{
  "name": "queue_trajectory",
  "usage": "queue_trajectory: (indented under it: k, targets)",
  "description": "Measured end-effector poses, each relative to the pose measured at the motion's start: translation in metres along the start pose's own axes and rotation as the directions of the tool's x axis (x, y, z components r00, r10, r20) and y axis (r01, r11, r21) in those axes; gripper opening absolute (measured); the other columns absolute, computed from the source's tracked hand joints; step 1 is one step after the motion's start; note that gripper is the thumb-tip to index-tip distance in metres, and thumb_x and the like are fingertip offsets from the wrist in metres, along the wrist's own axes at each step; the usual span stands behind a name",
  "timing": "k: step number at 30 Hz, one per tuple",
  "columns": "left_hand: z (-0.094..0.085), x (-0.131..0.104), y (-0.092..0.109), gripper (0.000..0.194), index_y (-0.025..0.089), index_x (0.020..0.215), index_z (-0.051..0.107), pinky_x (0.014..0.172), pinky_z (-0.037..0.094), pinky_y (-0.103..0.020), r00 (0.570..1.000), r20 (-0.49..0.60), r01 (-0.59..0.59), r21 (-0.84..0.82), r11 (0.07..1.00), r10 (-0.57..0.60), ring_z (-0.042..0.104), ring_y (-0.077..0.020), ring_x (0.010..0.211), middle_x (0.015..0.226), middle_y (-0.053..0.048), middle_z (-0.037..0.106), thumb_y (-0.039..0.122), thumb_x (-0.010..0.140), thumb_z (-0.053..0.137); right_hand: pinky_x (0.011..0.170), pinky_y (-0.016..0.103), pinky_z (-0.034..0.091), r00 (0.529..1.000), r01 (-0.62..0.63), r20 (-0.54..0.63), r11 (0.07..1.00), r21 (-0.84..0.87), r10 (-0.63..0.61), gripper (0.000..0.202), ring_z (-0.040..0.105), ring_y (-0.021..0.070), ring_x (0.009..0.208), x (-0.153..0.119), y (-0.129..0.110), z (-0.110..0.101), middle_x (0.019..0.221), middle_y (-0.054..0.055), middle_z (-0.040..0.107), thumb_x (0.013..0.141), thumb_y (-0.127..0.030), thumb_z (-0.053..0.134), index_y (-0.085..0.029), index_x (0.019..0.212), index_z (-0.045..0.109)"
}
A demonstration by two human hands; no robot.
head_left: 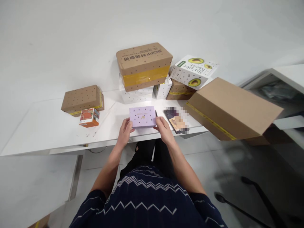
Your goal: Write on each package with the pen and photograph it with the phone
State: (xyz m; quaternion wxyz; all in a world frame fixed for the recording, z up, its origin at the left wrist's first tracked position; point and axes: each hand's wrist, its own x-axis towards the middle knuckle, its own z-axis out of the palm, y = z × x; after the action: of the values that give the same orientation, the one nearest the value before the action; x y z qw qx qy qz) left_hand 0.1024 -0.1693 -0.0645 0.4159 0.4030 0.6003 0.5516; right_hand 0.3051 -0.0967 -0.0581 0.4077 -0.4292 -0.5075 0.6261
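A lilac box (pixel 142 117) with small dark marks and a gold print lies near the table's front edge. My left hand (pixel 125 129) grips its left end, thumb at the front corner. At the right end my right hand (pixel 163 126) is closed on the same box. A thin dark stick, perhaps a pen (pixel 156 113), shows between the box and my right hand; whether the fingers hold it is hidden. Just right of that hand lies a phone (pixel 173 122), partly blurred by pixel blocks.
Behind stand a large brown carton (pixel 144 66) on white boxes and an avocado-print box (pixel 193 71). A big brown carton (pixel 232 107) overhangs the table (pixel 52 126) edge at right. Leftward are another brown carton (pixel 82 98) and a small orange box (pixel 89 117).
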Motion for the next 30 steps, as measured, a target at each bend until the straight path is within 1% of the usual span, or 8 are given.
queue_trajectory:
  k: [4, 7, 11, 15, 18, 23, 26, 30]
  targets:
    - [-0.003, -0.007, 0.001, 0.050, 0.022, 0.125, 0.055, 0.104, 0.049, -0.048, 0.982, 0.066, -0.177, -0.042, 0.983, 0.179, 0.057, -0.0297, 0.126, 0.135, -0.013, 0.061, 0.049, 0.085, 0.066, 0.098, 0.040, 0.049, 0.995, 0.094, 0.038, 0.993, 0.075, -0.097, 0.031, 0.062, 0.0251, 0.115, -0.004, 0.002, 0.001, 0.120, 0.006, 0.069, 0.078, -0.039, 0.066, -0.023, 0.104, 0.065]
    - [-0.005, -0.011, -0.009, 0.053, 0.021, 0.125, 0.054, 0.108, 0.046, -0.049, 0.981, 0.082, -0.172, -0.035, 0.985, 0.174, 0.056, -0.0296, 0.128, 0.138, -0.014, 0.059, 0.044, 0.081, 0.071, 0.103, 0.043, 0.045, 0.991, 0.094, 0.085, 0.993, 0.069, -0.100, 0.036, 0.058, 0.0264, 0.123, -0.006, 0.012, -0.002, 0.123, 0.005, 0.069, 0.076, -0.029, 0.062, -0.024, 0.111, 0.066]
    - [-0.003, -0.012, -0.028, 0.058, 0.020, 0.127, 0.050, 0.111, 0.042, -0.049, 0.982, 0.044, -0.185, -0.010, 0.983, 0.186, 0.052, -0.0293, 0.132, 0.141, -0.016, 0.055, 0.039, 0.077, 0.073, 0.099, 0.040, 0.047, 0.995, 0.068, 0.073, 0.997, 0.032, -0.071, 0.046, 0.060, 0.0249, 0.114, -0.010, 0.025, -0.004, 0.123, 0.005, 0.065, 0.071, -0.024, 0.058, -0.025, 0.116, 0.068]
    - [-0.004, -0.013, -0.036, 0.053, 0.020, 0.121, 0.052, 0.114, 0.037, -0.050, 0.989, 0.035, -0.147, 0.040, 0.988, 0.145, 0.049, -0.0300, 0.135, 0.142, -0.015, 0.055, 0.026, 0.071, 0.070, 0.095, 0.038, 0.048, 1.000, 0.010, -0.010, 0.993, -0.114, -0.011, 0.054, 0.059, 0.0232, 0.104, -0.012, 0.038, -0.006, 0.113, 0.005, 0.060, 0.065, -0.025, 0.054, -0.024, 0.116, 0.071]
    - [-0.007, -0.014, -0.032, 0.044, 0.021, 0.114, 0.055, 0.113, 0.037, -0.050, 0.994, 0.076, -0.081, 0.017, 0.997, 0.079, 0.049, -0.0299, 0.134, 0.143, -0.012, 0.055, 0.023, 0.070, 0.064, 0.098, 0.037, 0.044, 0.999, -0.038, 0.016, 0.993, -0.110, 0.040, 0.053, 0.057, 0.0226, 0.106, -0.011, 0.046, -0.010, 0.109, 0.004, 0.060, 0.070, -0.028, 0.049, -0.024, 0.118, 0.072]
    - [-0.005, -0.014, -0.022, 0.023, 0.021, 0.099, 0.060, 0.106, 0.043, -0.044, 0.999, 0.027, -0.031, -0.048, 0.998, 0.033, 0.056, -0.0276, 0.126, 0.129, -0.008, 0.066, 0.036, 0.082, 0.059, 0.088, 0.035, 0.046, 0.994, -0.105, 0.002, 0.985, -0.137, 0.106, 0.054, 0.057, 0.0227, 0.103, -0.014, 0.043, -0.009, 0.117, 0.007, 0.062, 0.090, -0.054, 0.039, -0.023, 0.122, 0.069]
    - [0.000, -0.012, -0.022, 0.029, 0.021, 0.094, 0.060, 0.097, 0.047, -0.040, 0.998, -0.053, -0.014, -0.029, 0.999, 0.013, 0.063, -0.0252, 0.113, 0.118, -0.008, 0.070, 0.046, 0.081, 0.066, 0.088, 0.036, 0.047, 0.998, -0.065, -0.015, 0.970, -0.234, 0.063, 0.056, 0.058, 0.0214, 0.095, -0.016, 0.035, -0.003, 0.115, 0.008, 0.062, 0.085, -0.061, 0.054, -0.021, 0.121, 0.070]
    - [0.000, -0.011, -0.027, 0.037, 0.020, 0.096, 0.057, 0.090, 0.050, -0.040, 1.000, -0.021, -0.013, -0.062, 0.998, 0.011, 0.065, -0.0238, 0.105, 0.121, -0.011, 0.069, 0.047, 0.077, 0.073, 0.088, 0.036, 0.048, 1.000, -0.025, 0.004, 0.973, -0.230, 0.027, 0.053, 0.059, 0.0188, 0.088, -0.017, 0.031, -0.001, 0.112, 0.008, 0.061, 0.081, -0.056, 0.063, -0.021, 0.120, 0.070]
